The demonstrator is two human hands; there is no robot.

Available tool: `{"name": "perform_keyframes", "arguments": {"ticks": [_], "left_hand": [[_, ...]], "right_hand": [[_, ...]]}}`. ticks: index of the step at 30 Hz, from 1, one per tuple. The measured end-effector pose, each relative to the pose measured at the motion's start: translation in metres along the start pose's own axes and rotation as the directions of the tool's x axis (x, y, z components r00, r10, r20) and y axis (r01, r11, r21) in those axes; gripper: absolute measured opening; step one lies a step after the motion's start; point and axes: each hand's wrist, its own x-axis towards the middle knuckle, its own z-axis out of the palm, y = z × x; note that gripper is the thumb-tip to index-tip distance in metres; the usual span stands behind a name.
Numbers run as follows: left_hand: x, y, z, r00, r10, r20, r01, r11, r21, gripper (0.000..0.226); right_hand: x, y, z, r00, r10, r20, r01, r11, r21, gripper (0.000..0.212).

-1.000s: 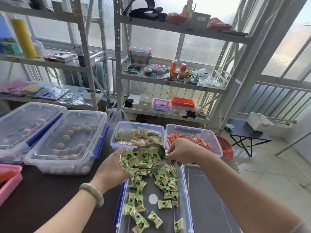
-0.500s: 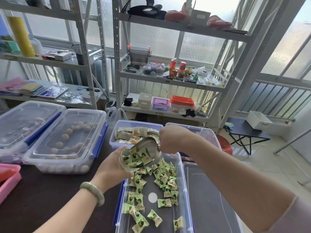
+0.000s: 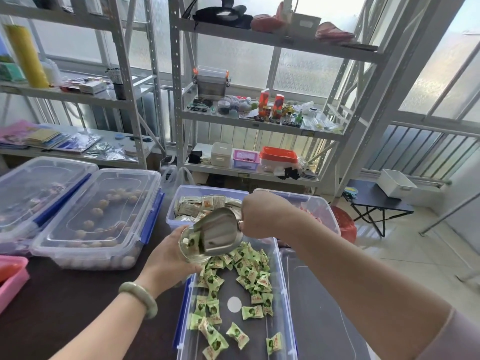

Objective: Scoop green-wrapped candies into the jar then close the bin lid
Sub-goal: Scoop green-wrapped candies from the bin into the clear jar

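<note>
My left hand (image 3: pixel 166 263) grips a small clear jar (image 3: pixel 187 252) over the far left corner of an open clear bin (image 3: pixel 285 294) with blue clips. My right hand (image 3: pixel 262 214) holds a metal scoop (image 3: pixel 217 235) by its handle, tipped steeply with its mouth down in the jar's opening. A few green-wrapped candies (image 3: pixel 193 241) show at the jar's mouth. Many more green-wrapped candies (image 3: pixel 246 271) lie loose on the bin floor. The bin's lid (image 3: pixel 319 320) lies flat just right of the bin.
Behind the bin stand an open tub of beige packets (image 3: pixel 205 203) and a tub of red candies (image 3: pixel 319 211). Two lidded clear bins (image 3: pixel 98 216) sit at the left on the dark table. A pink tray (image 3: pixel 13 279) is at the left edge. Metal shelving rises behind.
My right hand rose and tipped the scoop from level to steep, and most candies slid out of it into the jar. The left hand held the jar nearly still.
</note>
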Motion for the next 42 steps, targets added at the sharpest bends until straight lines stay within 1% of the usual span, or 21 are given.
{"name": "perform_keyframes", "arguments": {"ticks": [2, 4, 7, 10, 12, 14, 18, 21, 24, 27, 31, 33, 35, 38, 39, 40, 42], "left_hand": [[-0.001, 0.0, -0.002, 1.0, 0.018, -0.008, -0.018, 1.0, -0.001, 0.069], [-0.002, -0.003, -0.004, 1.0, 0.026, -0.014, -0.026, 1.0, 0.002, 0.072], [-0.001, -0.01, -0.004, 1.0, 0.018, -0.008, -0.018, 1.0, 0.007, 0.081], [-0.001, -0.014, -0.003, 0.999, 0.034, -0.022, -0.033, 0.999, 0.038, 0.081], [-0.002, -0.017, -0.002, 0.999, 0.036, -0.039, -0.034, 0.998, 0.045, 0.083], [-0.001, -0.019, -0.001, 0.998, 0.045, -0.047, -0.042, 0.998, 0.055, 0.083], [0.003, -0.022, 0.0, 0.997, 0.064, -0.044, -0.06, 0.995, 0.074, 0.083], [0.004, -0.024, 0.0, 0.996, 0.081, -0.04, -0.077, 0.993, 0.094, 0.081], [0.005, -0.026, 0.002, 0.997, 0.067, -0.04, -0.062, 0.991, 0.115, 0.084], [0.002, -0.027, 0.004, 0.997, 0.056, -0.051, -0.048, 0.989, 0.142, 0.086], [0.001, -0.028, 0.002, 0.997, 0.045, -0.069, -0.034, 0.988, 0.153, 0.087], [0.001, -0.028, 0.002, 0.997, 0.028, -0.074, -0.016, 0.987, 0.163, 0.087], [0.002, -0.029, 0.003, 0.997, 0.014, -0.078, -0.001, 0.986, 0.169, 0.088], [0.004, -0.029, 0.003, 0.996, 0.023, -0.084, -0.008, 0.985, 0.174, 0.087], [0.005, -0.03, 0.003, 0.996, 0.029, -0.084, -0.014, 0.985, 0.174, 0.086], [0.006, -0.03, 0.004, 0.996, 0.03, -0.08, -0.017, 0.985, 0.17, 0.086], [0.009, -0.031, 0.003, 0.997, 0.021, -0.069, -0.011, 0.989, 0.144, 0.087]], "right_hand": [[0.0, 0.001, 0.003, 1.0, 0.01, -0.006, -0.01, 1.0, 0.013, 0.035], [-0.001, 0.007, 0.004, 0.999, 0.035, -0.001, -0.035, 0.999, 0.033, 0.032], [-0.002, 0.023, 0.005, 0.994, 0.098, 0.041, -0.102, 0.989, 0.109, 0.018], [-0.005, 0.043, 0.016, 0.976, 0.197, 0.087, -0.21, 0.96, 0.183, 0.022], [-0.011, 0.053, 0.035, 0.95, 0.27, 0.156, -0.301, 0.925, 0.231, 0.029], [-0.018, 0.055, 0.067, 0.919, 0.318, 0.234, -0.37, 0.899, 0.233, 0.03], [-0.031, 0.044, 0.135, 0.853, 0.339, 0.397, -0.454, 0.858, 0.241, 0.029], [-0.038, 0.037, 0.164, 0.823, 0.321, 0.468, -0.478, 0.837, 0.266, 0.03], [-0.039, 0.029, 0.183, 0.821, 0.311, 0.479, -0.475, 0.837, 0.27, 0.033], [-0.039, 0.021, 0.199, 0.796, 0.351, 0.494, -0.518, 0.817, 0.254, 0.032], [-0.038, 0.012, 0.211, 0.782, 0.371, 0.501, -0.575, 0.74, 0.349, 0.035], [-0.035, 0.009, 0.216, 0.786, 0.373, 0.493, -0.573, 0.739, 0.355, 0.036], [-0.03, 0.007, 0.22, 0.784, 0.367, 0.5, -0.582, 0.715, 0.388, 0.035], [-0.02, -0.001, 0.23, 0.788, 0.349, 0.507, -0.593, 0.65, 0.475, 0.02], [-0.018, -0.005, 0.237, 0.776, 0.363, 0.516, -0.616, 0.611, 0.497, 0.023], [-0.016, -0.009, 0.242, 0.768, 0.372, 0.522, -0.635, 0.556, 0.537, 0.025], [-0.011, -0.02, 0.251, 0.732, 0.425, 0.532, -0.68, 0.426, 0.597, 0.017]]}}
